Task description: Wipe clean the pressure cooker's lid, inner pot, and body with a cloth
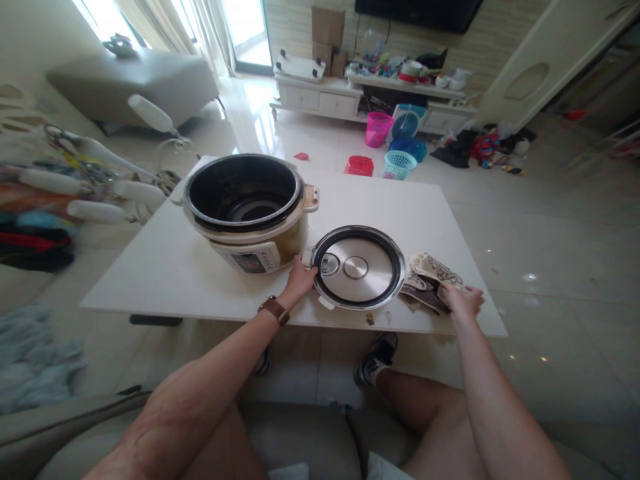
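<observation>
A rice cooker (287, 243) with a black inner pot (240, 187) stands uncovered on the white table. Its detached lid (370, 277) lies beside it, metal underside up. My left hand (299, 279), with a watch at the wrist, grips the lid's left edge near the cooker. To the right of the lid lies a crumpled brown and cream patterned cloth (430, 280). My right hand (463, 300) has its fingers closed on the cloth's right side. Part of the cloth is hidden by that hand.
The white table (165, 280) ends just before my knees. Small scraps (370, 319) lie at its front edge. Beyond it on the floor are a red basin (359, 165), a light-blue basket (399, 165) and a pink basket (379, 129). A white lamp-like fixture (150, 115) stands left.
</observation>
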Motion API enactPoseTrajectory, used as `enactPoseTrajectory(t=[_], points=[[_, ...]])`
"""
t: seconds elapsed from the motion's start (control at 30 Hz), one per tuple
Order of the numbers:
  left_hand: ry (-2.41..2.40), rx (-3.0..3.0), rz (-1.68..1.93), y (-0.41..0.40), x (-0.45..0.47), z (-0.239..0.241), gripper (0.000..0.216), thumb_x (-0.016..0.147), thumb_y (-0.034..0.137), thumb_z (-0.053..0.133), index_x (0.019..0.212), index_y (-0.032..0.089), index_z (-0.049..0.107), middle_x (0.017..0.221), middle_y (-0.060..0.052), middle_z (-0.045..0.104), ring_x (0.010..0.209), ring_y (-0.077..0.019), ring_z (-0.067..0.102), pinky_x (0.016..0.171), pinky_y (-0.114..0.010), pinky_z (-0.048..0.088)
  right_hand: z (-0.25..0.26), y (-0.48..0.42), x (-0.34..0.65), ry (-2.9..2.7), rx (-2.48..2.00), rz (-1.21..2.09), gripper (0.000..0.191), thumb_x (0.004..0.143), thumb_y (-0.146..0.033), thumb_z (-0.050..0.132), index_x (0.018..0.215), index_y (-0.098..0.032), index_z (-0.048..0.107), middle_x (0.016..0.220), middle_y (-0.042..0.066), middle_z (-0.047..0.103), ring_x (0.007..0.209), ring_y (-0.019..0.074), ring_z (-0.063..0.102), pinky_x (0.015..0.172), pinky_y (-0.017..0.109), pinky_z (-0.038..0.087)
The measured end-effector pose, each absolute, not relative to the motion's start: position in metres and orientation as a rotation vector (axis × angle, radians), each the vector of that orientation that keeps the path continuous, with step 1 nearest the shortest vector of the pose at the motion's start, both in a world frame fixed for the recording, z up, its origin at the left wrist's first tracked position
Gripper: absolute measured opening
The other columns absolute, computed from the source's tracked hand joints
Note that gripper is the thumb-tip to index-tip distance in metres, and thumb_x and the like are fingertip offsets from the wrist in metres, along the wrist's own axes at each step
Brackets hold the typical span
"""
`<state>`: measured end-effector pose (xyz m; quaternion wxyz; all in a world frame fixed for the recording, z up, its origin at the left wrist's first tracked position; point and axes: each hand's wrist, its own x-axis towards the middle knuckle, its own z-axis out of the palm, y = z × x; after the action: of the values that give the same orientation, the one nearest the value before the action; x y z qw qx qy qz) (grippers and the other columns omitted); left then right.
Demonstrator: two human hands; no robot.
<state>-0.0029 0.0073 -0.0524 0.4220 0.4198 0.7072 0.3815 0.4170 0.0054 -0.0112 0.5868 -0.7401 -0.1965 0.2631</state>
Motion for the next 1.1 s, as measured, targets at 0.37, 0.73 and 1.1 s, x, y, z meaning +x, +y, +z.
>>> enactPoseTrajectory(t=[0.37,0.73,1.1], points=[[1.574,0.918,1.122,0.004,0.004,-0.050,0.044,0.090,0.026,0.068,0.132,0.020,0.057,0.126,-0.013,0.073,0.111,-0.0268,0.072,0.094,-0.044,0.061,0.005,0.001,0.304,-0.595,-1.615,1.592,0.020,0.090,-0.024,0.079,0.098,-0.022,0.061,0.065,-0.005,0.067,0.049,0.0132,0.063,0.047,0.025,0.061],[1.351,0.759,1.099,-0.004,0.005,-0.006,0.055,0.086,0.023,0.068,0.139,0.017,0.058,0.158,-0.024,0.053,0.136,-0.0327,0.060,0.083,-0.033,0.063,-0.012,0.027,0.306,-0.380,-1.656,1.216,0.009,0.085,-0.011,0.060,0.083,-0.020,0.061,0.057,-0.002,0.066,0.050,0.0168,0.065,0.054,0.031,0.066],[1.442,0.801,1.071,-0.008,-0.019,0.005,0.040,0.084,0.019,0.061,0.124,0.018,0.061,0.149,-0.020,0.058,0.125,-0.0292,0.063,0.077,-0.031,0.061,-0.022,0.083,0.274,-0.264,-1.615,0.876,0.026,0.090,-0.016,0.054,0.114,-0.025,0.060,0.097,-0.002,0.074,0.065,0.0133,0.069,0.067,0.031,0.070]])
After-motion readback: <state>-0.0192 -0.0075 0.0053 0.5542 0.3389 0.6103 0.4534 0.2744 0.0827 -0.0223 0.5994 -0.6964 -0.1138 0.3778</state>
